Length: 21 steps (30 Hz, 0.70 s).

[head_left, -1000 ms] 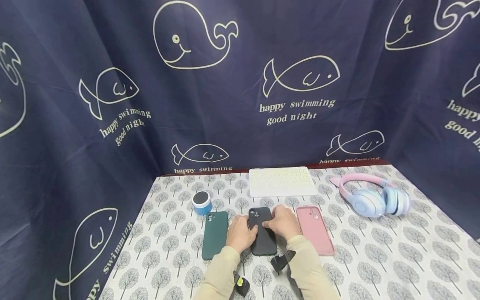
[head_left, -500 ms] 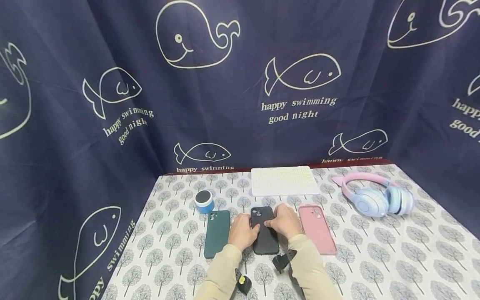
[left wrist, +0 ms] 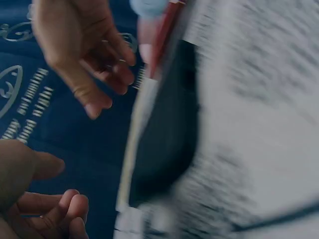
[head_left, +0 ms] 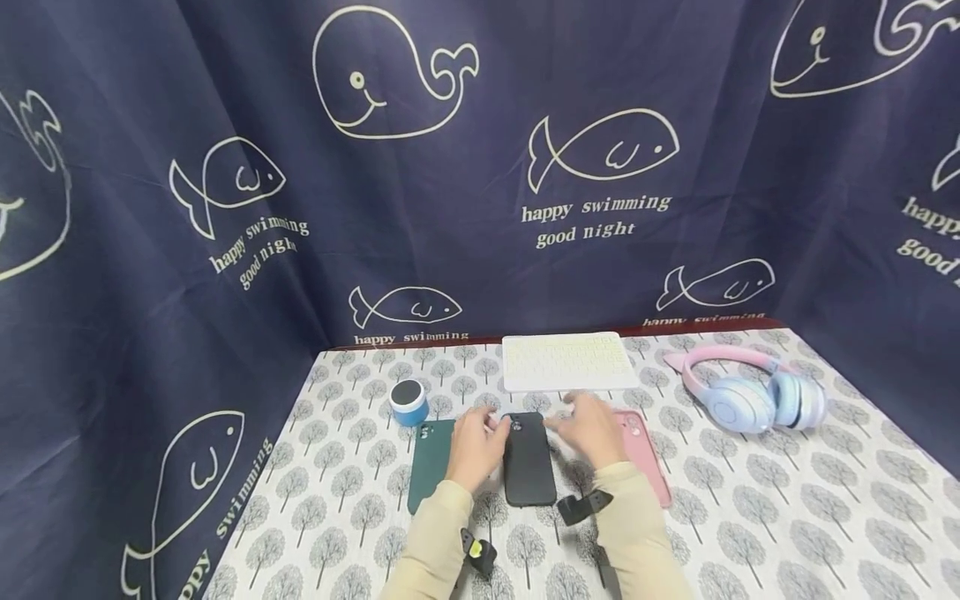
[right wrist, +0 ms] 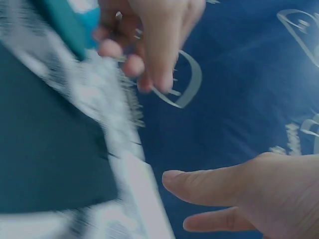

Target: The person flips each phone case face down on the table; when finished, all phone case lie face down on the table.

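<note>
A black phone case lies on the table with its camera end away from me; whether a phone is inside I cannot tell. My left hand is raised at its upper left, fingers loosely bent, above the dark green phone case. To the black case's upper right hovers my right hand, partly covering the pink phone case. In the left wrist view, my left hand holds nothing. The right wrist view shows my right hand with thumb and fingers apart and nothing between them.
Behind the cases is a white keyboard. A small blue-and-white round speaker stands at the back left, and pink-and-blue headphones lie at the right. A dark blue curtain hangs behind the tree-patterned tablecloth.
Both hands have let go of the black phone case and moved up and apart, the left to the left, the right to the right. The black case stays in place.
</note>
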Each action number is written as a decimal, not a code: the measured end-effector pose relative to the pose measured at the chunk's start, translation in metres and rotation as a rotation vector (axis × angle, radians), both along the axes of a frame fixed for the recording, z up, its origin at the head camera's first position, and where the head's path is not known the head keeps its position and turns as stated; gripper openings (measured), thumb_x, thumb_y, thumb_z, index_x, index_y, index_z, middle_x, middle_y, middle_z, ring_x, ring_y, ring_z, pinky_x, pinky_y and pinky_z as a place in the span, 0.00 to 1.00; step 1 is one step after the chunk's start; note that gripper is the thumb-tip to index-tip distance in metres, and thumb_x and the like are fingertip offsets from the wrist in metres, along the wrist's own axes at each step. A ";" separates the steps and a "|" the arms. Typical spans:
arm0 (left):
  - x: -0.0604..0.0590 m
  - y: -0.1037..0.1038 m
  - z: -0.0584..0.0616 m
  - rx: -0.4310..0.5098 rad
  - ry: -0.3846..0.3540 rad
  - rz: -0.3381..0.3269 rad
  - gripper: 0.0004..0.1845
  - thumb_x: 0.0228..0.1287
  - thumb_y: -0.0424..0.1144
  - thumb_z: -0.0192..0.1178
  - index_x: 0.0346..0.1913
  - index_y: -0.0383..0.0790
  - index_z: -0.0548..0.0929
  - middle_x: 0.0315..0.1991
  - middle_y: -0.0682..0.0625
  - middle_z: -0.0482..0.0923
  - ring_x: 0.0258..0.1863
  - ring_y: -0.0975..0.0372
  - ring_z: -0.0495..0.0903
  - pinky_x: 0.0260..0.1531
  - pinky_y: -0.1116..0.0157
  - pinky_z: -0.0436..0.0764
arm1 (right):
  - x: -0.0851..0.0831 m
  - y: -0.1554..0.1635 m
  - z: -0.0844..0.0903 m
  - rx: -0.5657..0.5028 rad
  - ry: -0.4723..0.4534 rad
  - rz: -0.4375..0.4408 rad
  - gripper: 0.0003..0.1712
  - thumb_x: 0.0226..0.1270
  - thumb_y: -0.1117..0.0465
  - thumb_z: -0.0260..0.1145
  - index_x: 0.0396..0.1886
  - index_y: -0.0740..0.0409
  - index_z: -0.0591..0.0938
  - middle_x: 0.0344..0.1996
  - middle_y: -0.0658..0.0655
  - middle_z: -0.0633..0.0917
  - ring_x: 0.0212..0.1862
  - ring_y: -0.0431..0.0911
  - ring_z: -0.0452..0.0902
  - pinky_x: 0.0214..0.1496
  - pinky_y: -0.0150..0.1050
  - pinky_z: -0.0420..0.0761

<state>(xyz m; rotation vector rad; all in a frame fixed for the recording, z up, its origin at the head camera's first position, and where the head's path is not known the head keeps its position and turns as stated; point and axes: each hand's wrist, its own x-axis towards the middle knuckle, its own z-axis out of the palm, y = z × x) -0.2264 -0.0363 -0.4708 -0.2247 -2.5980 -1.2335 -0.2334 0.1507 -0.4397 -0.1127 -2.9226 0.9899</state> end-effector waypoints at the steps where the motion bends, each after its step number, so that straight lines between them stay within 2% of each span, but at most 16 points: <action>1: 0.000 0.003 0.005 0.033 0.011 -0.019 0.19 0.67 0.39 0.62 0.54 0.27 0.82 0.27 0.55 0.77 0.23 0.66 0.74 0.31 0.63 0.77 | 0.001 0.008 0.005 -0.016 0.012 -0.006 0.34 0.58 0.51 0.74 0.60 0.67 0.78 0.50 0.71 0.83 0.49 0.64 0.80 0.50 0.59 0.77; 4: 0.003 0.021 0.018 0.106 -0.017 -0.085 0.21 0.68 0.40 0.61 0.57 0.27 0.79 0.26 0.55 0.77 0.17 0.68 0.72 0.24 0.67 0.76 | 0.005 0.035 0.016 -0.056 0.059 -0.014 0.36 0.60 0.52 0.71 0.64 0.66 0.75 0.53 0.73 0.80 0.52 0.66 0.77 0.53 0.61 0.75; 7: 0.006 0.048 0.023 0.136 -0.088 -0.148 0.23 0.68 0.41 0.61 0.60 0.29 0.78 0.24 0.56 0.76 0.15 0.67 0.71 0.23 0.68 0.75 | 0.010 0.063 0.020 -0.124 0.075 -0.037 0.37 0.62 0.54 0.69 0.67 0.66 0.72 0.55 0.75 0.78 0.53 0.66 0.77 0.54 0.61 0.74; 10: 0.007 0.077 0.018 0.112 -0.148 -0.188 0.25 0.67 0.42 0.61 0.62 0.29 0.77 0.20 0.58 0.73 0.13 0.68 0.68 0.21 0.69 0.73 | 0.013 0.086 0.018 -0.156 0.081 -0.063 0.37 0.62 0.54 0.70 0.67 0.67 0.71 0.54 0.75 0.79 0.52 0.66 0.78 0.54 0.61 0.74; 14: 0.012 0.107 0.005 0.077 -0.232 -0.211 0.27 0.66 0.40 0.61 0.62 0.26 0.75 0.11 0.57 0.67 0.08 0.68 0.62 0.13 0.70 0.70 | 0.017 0.107 0.007 -0.125 -0.011 -0.120 0.38 0.59 0.52 0.72 0.65 0.69 0.73 0.52 0.75 0.80 0.52 0.68 0.76 0.54 0.62 0.73; 16: 0.014 0.117 -0.002 0.042 -0.257 -0.215 0.23 0.64 0.39 0.63 0.56 0.26 0.79 0.10 0.57 0.66 0.07 0.68 0.62 0.11 0.70 0.69 | 0.018 0.114 0.000 -0.120 -0.072 -0.142 0.39 0.57 0.52 0.74 0.63 0.70 0.74 0.53 0.76 0.78 0.54 0.70 0.74 0.55 0.64 0.71; 19: 0.016 0.126 -0.009 -0.020 -0.274 -0.221 0.15 0.61 0.40 0.66 0.43 0.31 0.83 0.15 0.55 0.70 0.12 0.66 0.67 0.14 0.68 0.70 | 0.017 0.121 -0.011 -0.129 -0.138 -0.159 0.39 0.53 0.54 0.75 0.61 0.71 0.74 0.58 0.78 0.74 0.57 0.72 0.70 0.58 0.65 0.69; 21: 0.015 0.130 -0.012 -0.071 -0.254 -0.221 0.11 0.59 0.41 0.68 0.35 0.35 0.82 0.19 0.55 0.71 0.16 0.64 0.69 0.17 0.67 0.71 | 0.016 0.125 -0.017 -0.140 -0.152 -0.159 0.38 0.52 0.57 0.75 0.60 0.72 0.75 0.57 0.78 0.75 0.56 0.71 0.71 0.58 0.64 0.69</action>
